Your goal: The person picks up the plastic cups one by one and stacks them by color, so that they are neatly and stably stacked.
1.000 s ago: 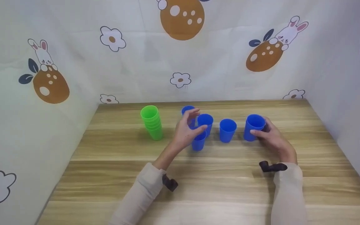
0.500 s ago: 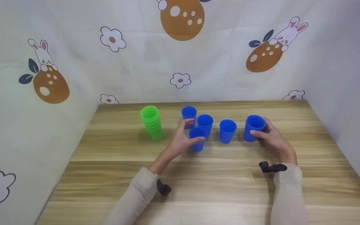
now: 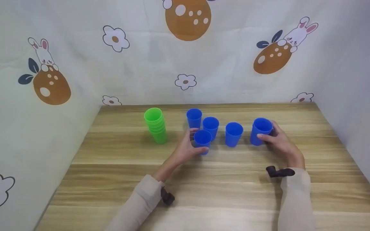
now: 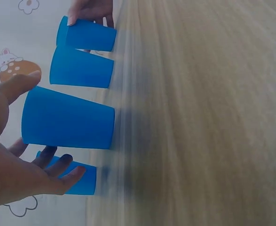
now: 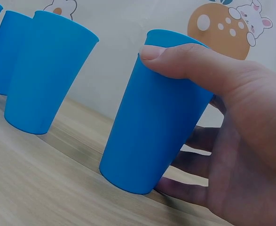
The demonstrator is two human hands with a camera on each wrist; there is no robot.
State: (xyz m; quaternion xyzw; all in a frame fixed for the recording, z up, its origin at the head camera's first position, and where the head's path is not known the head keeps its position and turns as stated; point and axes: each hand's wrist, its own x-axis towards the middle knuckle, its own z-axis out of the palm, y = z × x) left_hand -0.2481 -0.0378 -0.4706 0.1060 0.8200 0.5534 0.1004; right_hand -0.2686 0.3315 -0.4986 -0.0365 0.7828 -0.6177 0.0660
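Observation:
Around the nearest blue cup [image 3: 202, 137] my left hand [image 3: 185, 148] is spread, thumb on the near side and fingers on the far side. In the left wrist view its thumb [image 4: 22, 84] stands clear of that cup [image 4: 69, 120], and the fingers reach under its edge. My right hand [image 3: 281, 139] grips the rightmost blue cup [image 3: 258, 136], with the thumb across its upper part. The right wrist view shows a step below that cup's rim [image 5: 175, 35], as of nested cups. Other upright blue cups stand behind and between: one [image 3: 194, 116], another [image 3: 211, 123], and one [image 3: 233, 134].
A stack of green cups [image 3: 157, 128] stands on the wooden table [image 3: 223, 192], left of the blue ones. A printed cloth [image 3: 146, 73] hangs behind and along both sides. Small black devices are worn on both wrists.
My left hand has come down and nearer, from above the blue cups to around the nearest one. The right hand stays on its cup. None of the cups has visibly moved.

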